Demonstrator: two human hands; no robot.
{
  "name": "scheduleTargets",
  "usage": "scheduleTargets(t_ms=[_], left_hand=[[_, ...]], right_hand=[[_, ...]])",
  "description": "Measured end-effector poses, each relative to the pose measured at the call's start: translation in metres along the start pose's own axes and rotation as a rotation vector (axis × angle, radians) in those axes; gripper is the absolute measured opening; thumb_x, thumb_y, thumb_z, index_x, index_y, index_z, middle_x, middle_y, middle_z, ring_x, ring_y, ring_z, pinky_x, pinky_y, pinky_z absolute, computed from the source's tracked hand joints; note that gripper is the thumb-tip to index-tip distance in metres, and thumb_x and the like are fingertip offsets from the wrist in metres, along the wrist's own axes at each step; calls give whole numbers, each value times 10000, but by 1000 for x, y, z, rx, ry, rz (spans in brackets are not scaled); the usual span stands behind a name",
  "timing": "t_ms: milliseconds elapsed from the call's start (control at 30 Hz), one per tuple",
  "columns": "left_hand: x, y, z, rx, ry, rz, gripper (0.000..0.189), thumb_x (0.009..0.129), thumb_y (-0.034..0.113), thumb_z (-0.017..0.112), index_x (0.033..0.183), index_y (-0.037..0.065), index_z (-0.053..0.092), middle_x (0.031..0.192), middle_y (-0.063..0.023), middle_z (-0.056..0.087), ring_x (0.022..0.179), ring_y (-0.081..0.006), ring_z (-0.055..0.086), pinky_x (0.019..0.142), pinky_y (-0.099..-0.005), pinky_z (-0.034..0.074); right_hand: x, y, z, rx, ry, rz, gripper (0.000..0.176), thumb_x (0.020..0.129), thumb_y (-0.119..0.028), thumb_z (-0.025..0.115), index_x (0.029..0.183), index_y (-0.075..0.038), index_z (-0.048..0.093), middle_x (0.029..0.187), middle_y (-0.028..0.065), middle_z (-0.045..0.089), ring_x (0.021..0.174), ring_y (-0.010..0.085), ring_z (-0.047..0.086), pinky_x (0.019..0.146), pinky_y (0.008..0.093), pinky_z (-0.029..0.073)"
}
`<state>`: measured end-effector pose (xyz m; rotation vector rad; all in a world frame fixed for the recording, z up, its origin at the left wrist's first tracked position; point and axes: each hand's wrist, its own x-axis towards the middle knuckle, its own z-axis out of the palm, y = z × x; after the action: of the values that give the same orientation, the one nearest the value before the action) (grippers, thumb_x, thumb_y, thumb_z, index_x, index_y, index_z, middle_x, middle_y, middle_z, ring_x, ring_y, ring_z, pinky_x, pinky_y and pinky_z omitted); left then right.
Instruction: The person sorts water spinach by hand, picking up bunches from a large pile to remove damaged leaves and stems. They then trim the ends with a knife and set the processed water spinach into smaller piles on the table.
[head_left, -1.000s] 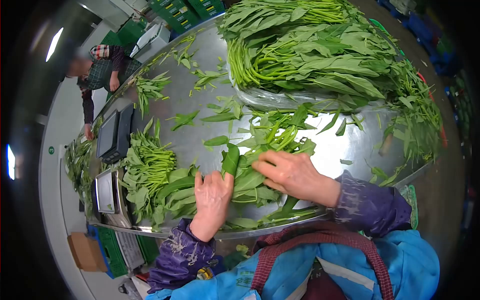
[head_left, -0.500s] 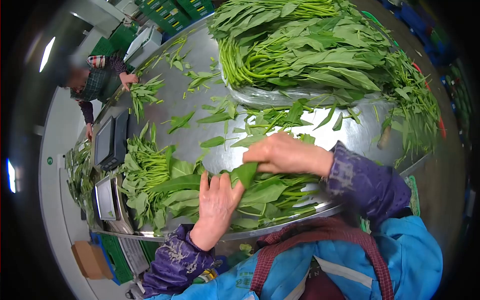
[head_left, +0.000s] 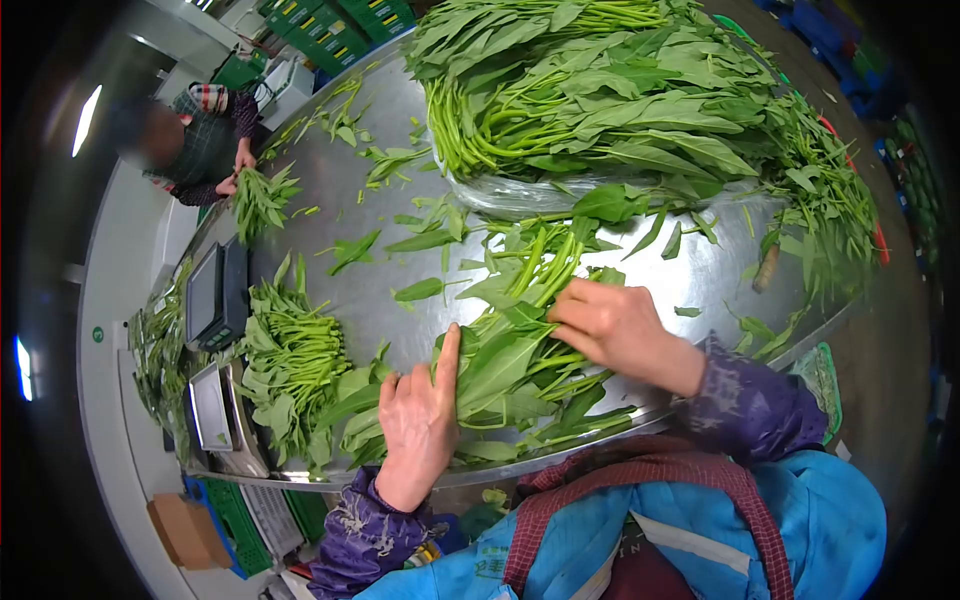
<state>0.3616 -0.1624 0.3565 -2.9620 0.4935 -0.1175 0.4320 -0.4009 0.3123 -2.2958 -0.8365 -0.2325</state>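
Note:
My left hand [head_left: 418,425] lies on a loose heap of leafy water spinach [head_left: 505,370] near the table's front edge, its index finger stretched out and the others slightly bent. On the heap's right side, the fingertips of my right hand [head_left: 622,328] pinch together at the water spinach; the exact stem or leaf between them is partly hidden. Stems of this heap point away from me, towards the big pile. To the left of my left hand, a stack of water spinach [head_left: 295,345] shows its cut stem ends.
A large pile of water spinach [head_left: 610,110] on clear plastic [head_left: 520,197] fills the table's far side. Scales [head_left: 215,300] stand at the left edge. Scattered leaves dot the metal table [head_left: 385,300]. A co-worker [head_left: 190,145] handles a bunch [head_left: 262,200] at far left.
My right hand has moved right and down, my left slightly down. Stems of the heap now show upright between my hands and the pile. The co-worker's hands have come together at a bunch.

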Motion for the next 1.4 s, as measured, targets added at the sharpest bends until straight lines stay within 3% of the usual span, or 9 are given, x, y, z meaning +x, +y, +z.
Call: scheduleTargets(t_ms=[233, 567, 767, 833, 900, 1000, 1100, 1133, 1400], left_hand=[[-12, -8, 7, 158, 17, -7, 755, 645, -14, 567, 1349, 180, 377, 741, -98, 499, 665, -237, 521, 764, -405, 442], [-7, 0, 6, 115, 107, 22, 690, 680, 7, 555, 1325, 207, 414, 880, -118, 544, 770, -241, 534, 814, -406, 417], [-18, -8, 12, -7, 104, -6, 699, 638, -22, 577, 1304, 128, 429, 897, -130, 548, 793, -252, 534, 815, -391, 411], [-21, -13, 13, -104, 92, 7, 704, 618, -27, 594, 1292, 95, 432, 893, -136, 552, 798, -263, 535, 810, -384, 412], [-20, -14, 14, -198, 82, 31, 710, 599, -33, 611, 1280, 62, 434, 889, -141, 557, 803, -274, 535, 805, -376, 414], [-22, -13, 18, -472, 105, -30, 764, 583, 37, 701, 1282, -3, 395, 933, -161, 582, 852, -330, 536, 781, -382, 420], [-21, -10, 17, -709, 65, -128, 806, 608, 115, 750, 1300, -15, 356, 1022, -187, 578, 894, -343, 539, 793, -389, 427], [-25, -15, 25, -691, 88, -96, 858, 608, 178, 782, 1309, -22, 331, 1108, -207, 555, 948, -353, 538, 817, -388, 429], [-15, -6, 14, -657, 79, -102, 811, 605, 149, 760, 1293, -19, 365, 1038, -204, 583, 948, -352, 544, 833, -385, 423]], right_hand=[[9, 66, -65, -432, 172, 393, 167, 692, -122, 670, 857, -106, 645, 815, 51, 608, 708, 233, 606, 594, 341, 483], [24, 16, 8, -51, -86, -188, 156, 701, -223, 667, 773, -106, 595, 723, 42, 571, 764, 225, 554, 603, 373, 448], [20, 92, -53, 728, 24, 498, 122, 875, -149, 499, 891, -31, 473, 609, 25, 505, 494, 68, 510, 412, 234, 413], [21, 109, -58, 428, -129, 606, 285, 834, -181, 570, 1061, -36, 478, 791, 89, 588, 635, 128, 569, 557, 273, 494], [21, 116, -43, 53, -10, 88, 498, 766, -143, 631, 1226, -80, 451, 1088, 133, 562, 902, 155, 555, 717, 302, 478], [40, 74, -32, 850, -495, 208, 759, 748, -190, 651, 1388, -180, 243, 1378, 150, 327, 1044, 305, 523, 898, 409, 444], [47, 54, -17, 890, -652, 20, 460, 768, -78, 579, 1216, -26, 488, 1140, 166, 557, 945, 211, 561, 807, 303, 457], [44, 40, -30, 864, -556, 259, 324, 771, -63, 569, 1086, 12, 569, 1010, 137, 617, 935, 183, 555, 796, 290, 447], [28, 61, -56, 1070, -352, 295, 144, 846, -128, 547, 891, -2, 603, 618, -47, 495, 527, 2, 401, 471, 176, 332]])
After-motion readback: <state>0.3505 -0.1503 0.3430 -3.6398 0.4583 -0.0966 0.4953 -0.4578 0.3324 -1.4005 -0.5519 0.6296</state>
